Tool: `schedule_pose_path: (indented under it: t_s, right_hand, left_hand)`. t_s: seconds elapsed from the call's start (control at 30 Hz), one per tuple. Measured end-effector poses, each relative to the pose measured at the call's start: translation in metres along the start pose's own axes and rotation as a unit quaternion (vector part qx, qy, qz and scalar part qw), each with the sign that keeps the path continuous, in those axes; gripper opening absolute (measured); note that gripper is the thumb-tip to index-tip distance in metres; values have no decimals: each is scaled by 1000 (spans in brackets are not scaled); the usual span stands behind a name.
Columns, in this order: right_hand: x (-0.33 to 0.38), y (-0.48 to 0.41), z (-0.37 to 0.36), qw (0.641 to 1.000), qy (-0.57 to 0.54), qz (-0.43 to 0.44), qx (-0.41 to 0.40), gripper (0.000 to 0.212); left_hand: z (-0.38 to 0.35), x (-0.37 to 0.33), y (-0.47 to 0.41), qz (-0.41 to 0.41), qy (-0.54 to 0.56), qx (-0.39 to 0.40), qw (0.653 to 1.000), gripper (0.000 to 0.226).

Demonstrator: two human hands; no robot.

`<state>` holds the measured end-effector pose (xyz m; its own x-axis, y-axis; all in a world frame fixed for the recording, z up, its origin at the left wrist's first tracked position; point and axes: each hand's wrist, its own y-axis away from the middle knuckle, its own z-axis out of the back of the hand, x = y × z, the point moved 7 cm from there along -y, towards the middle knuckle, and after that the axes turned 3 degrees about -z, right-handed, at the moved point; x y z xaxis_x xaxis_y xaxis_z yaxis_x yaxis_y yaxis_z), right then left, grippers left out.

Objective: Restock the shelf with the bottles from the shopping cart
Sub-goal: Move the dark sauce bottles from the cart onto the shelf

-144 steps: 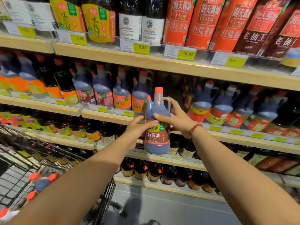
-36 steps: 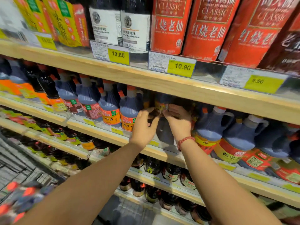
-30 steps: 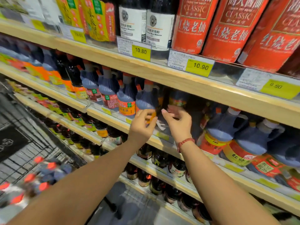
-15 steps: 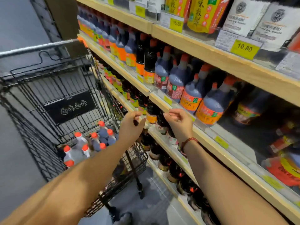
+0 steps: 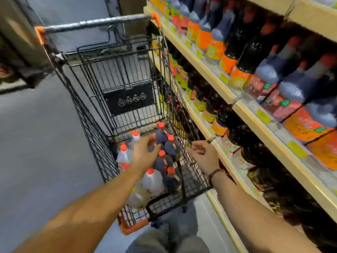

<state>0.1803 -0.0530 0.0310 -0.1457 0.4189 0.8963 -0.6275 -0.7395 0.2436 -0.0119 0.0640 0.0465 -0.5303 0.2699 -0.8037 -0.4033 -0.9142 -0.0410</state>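
Note:
A black wire shopping cart [image 5: 91, 114] stands left of the shelf [image 5: 251, 114]. In its basket lie several bottles with orange caps: dark soy sauce bottles [image 5: 168, 148] and pale translucent ones [image 5: 153, 181]. My left hand [image 5: 144, 154] hovers over the bottles inside the cart, fingers spread, holding nothing. My right hand [image 5: 204, 156] hangs at the cart's right rim, fingers loosely curled and empty, a bead bracelet on its wrist. Blue-grey soy sauce bottles [image 5: 291, 88] line the shelf at the right.
Lower shelves [image 5: 228, 161] carry small dark bottles, right beside the cart's side. The cart's handle [image 5: 94, 24] with orange ends is at the far side. Grey floor [image 5: 36, 143] spreads to the left. My legs [image 5: 169, 241] show at the bottom.
The bottle I held went onto the shelf and both hands let go. My view swung left and down to the cart, and both hands dropped from the shelf to the cart basket.

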Motion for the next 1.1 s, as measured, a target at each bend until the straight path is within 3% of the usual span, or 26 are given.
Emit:
schedule_pose_path:
  t_s: [0.3,0.43,0.67,0.87,1.1]
  right_hand:
    - [-65,6,-49,994,51,-83,56,22]
    - [-89,8,-64,987,70,-108,94,33]
    - [-105,13,-94,981,105,-106,125,36]
    - [-111,5,-107,987,90,-87,106,37]
    - [-107,8,-111,989,72,-63,111,23]
  left_hand:
    - [-48,56,31,75,-16,123,989,27]
    - [-69,76,41,84,-45,179,979,33]
    - [-83,79,37,5,-129,187,974,42]
    - [-85,102,33,19,-121,176,977,31]
    - [-75,116,39,26,-120,162,979,34]
